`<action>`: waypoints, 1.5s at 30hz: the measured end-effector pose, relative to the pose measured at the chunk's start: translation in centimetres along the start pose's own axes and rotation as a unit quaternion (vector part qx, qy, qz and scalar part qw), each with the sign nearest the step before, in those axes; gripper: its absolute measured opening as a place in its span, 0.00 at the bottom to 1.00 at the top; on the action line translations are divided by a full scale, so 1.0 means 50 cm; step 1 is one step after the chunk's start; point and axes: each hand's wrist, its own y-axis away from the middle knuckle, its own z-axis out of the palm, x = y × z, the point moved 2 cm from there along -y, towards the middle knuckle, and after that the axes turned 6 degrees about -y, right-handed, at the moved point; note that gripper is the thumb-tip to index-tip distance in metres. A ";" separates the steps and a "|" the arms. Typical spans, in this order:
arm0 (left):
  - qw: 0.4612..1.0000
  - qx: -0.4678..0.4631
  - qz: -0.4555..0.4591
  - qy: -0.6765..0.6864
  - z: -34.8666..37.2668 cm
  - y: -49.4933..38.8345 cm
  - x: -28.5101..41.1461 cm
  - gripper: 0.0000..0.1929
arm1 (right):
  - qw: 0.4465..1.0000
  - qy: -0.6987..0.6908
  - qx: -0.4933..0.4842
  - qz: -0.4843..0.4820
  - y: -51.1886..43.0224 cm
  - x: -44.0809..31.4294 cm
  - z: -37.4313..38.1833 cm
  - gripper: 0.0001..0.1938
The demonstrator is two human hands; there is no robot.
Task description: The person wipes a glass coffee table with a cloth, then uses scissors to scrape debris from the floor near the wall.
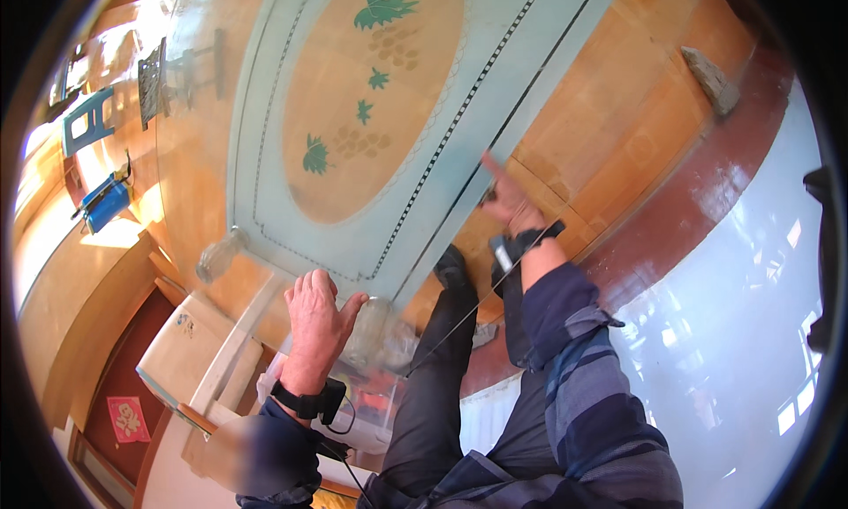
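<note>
A glass-topped table lies before me, with a frosted border, dotted lines and a clear oval bearing green leaves and grape bunches. My left hand hovers by its near corner, palm down, thumb apart from the loosely bent fingers, with nothing in it. My right hand is at the table's right edge, blurred, its index finger stretched out over the glass. A small dark patch shows between its fingers; whether it is a held thing or a shadow cannot be made out. Each wrist wears a black strap, the left one with a cable.
Clear table legs stand at the corners. Left are a white cabinet, a blue bag and a blue plastic stool. A clear bin sits by my left leg. A stone lies by the right wall. A thin cord crosses my lap.
</note>
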 end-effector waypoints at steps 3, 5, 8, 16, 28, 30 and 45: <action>1.000 -0.001 0.004 -0.002 -0.001 -0.001 0.001 0.24 | 0.996 0.009 -0.035 0.085 0.026 0.080 -0.025 0.27; 1.000 -0.001 0.007 -0.003 -0.002 -0.001 0.001 0.24 | 0.997 0.015 -0.035 0.066 0.012 0.057 -0.023 0.28; 1.000 -0.012 -0.002 0.001 -0.002 -0.001 0.001 0.25 | 0.999 0.020 -0.008 -0.029 -0.050 -0.115 0.009 0.31; 0.999 -0.030 -0.019 -0.009 -0.005 -0.001 0.003 0.25 | 0.974 0.032 -0.033 -0.221 -0.079 -0.432 0.115 0.32; 1.000 -0.022 -0.007 -0.016 -0.007 -0.003 0.005 0.25 | 0.919 0.184 0.247 -0.248 0.072 -0.156 -0.037 0.22; 1.000 -0.022 -0.012 -0.013 -0.004 -0.003 0.002 0.25 | 0.849 0.275 0.255 -0.372 0.105 -0.217 -0.012 0.22; 0.999 -0.035 -0.028 -0.010 -0.012 -0.006 0.010 0.25 | 0.329 0.866 -0.207 -0.314 0.079 0.310 0.079 0.26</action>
